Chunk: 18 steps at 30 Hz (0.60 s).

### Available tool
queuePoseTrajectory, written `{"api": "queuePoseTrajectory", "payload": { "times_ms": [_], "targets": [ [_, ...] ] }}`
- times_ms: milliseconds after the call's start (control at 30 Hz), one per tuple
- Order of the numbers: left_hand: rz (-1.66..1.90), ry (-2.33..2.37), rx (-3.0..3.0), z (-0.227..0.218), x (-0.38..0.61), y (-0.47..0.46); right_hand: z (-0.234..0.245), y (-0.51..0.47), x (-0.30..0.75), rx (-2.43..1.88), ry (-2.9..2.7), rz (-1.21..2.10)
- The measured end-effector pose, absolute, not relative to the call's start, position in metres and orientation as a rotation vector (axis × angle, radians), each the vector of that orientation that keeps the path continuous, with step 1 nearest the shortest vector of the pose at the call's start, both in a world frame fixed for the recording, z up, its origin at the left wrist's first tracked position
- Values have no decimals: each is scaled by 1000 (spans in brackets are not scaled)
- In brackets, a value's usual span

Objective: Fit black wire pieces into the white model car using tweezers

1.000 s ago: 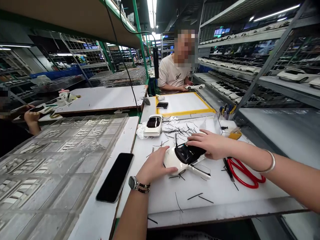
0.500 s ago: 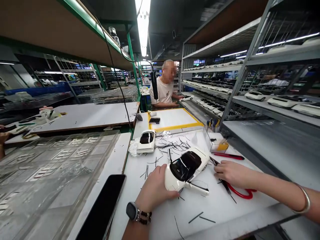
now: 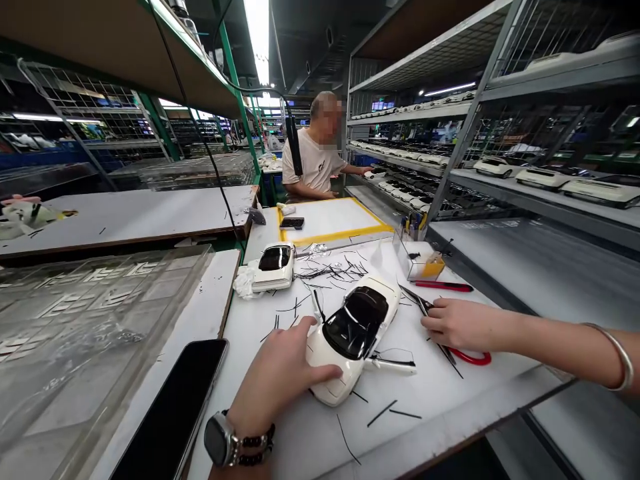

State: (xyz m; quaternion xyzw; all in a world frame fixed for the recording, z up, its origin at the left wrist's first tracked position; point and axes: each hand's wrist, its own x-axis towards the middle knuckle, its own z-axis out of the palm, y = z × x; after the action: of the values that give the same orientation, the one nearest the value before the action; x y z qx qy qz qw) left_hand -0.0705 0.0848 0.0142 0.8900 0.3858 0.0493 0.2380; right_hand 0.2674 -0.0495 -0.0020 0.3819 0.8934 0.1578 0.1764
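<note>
My left hand [image 3: 283, 363] grips the front end of a white model car [image 3: 325, 383], its thumb across the hood and its fingers at the far side. The car lies on the white bench at a slant, with a dark windscreen and top, and both doors stand out from the body. To its right, my right hand [image 3: 463, 325] is closed over red-handled scissors [image 3: 473, 358], whose dark blades point up and left. The fingers hide the scissors' middle. Thin black strips [image 3: 383, 412] lie on the bench around the car.
Another white model car [image 3: 275, 267] sits on crumpled plastic. Beyond the right hand are a red pen-like tool [image 3: 444, 286] and a clear box [image 3: 423, 263]. A phone [image 3: 173, 410] and a compartment tray [image 3: 100, 320] lie left. A co-worker [image 3: 313, 157] stands by shelves [image 3: 493, 190] of model cars.
My view has shifted, moving the bench up and left in the picture. The co-worker's hand has reached onto the shelf with a model car. My hands stay at the car and scissors.
</note>
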Motion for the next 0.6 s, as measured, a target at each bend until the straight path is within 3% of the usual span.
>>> {"api": "queuePoseTrajectory", "payload": {
  "times_ms": [133,233,333,400,467,533,600],
  "targets": [
    [124,1046,2428,13,-71,87,17,-43,260,965,2605,492],
    [125,1038,2406,13,-71,88,22,-47,251,1167,2818,596],
    [151,1036,2403,13,-72,87,7,-62,234,1993,3025,469],
    [166,1034,2413,13,-71,86,-11,-73,219,2656,3037,139],
    [175,1026,2426,12,-71,86,-25,-80,205,3015,3018,-273],
    [183,1017,2437,12,-70,86,-29,-81,192,2969,3105,-431],
    [180,1018,2435,11,-70,87,-21,-78,183,2619,3250,-149]
  ]
}}
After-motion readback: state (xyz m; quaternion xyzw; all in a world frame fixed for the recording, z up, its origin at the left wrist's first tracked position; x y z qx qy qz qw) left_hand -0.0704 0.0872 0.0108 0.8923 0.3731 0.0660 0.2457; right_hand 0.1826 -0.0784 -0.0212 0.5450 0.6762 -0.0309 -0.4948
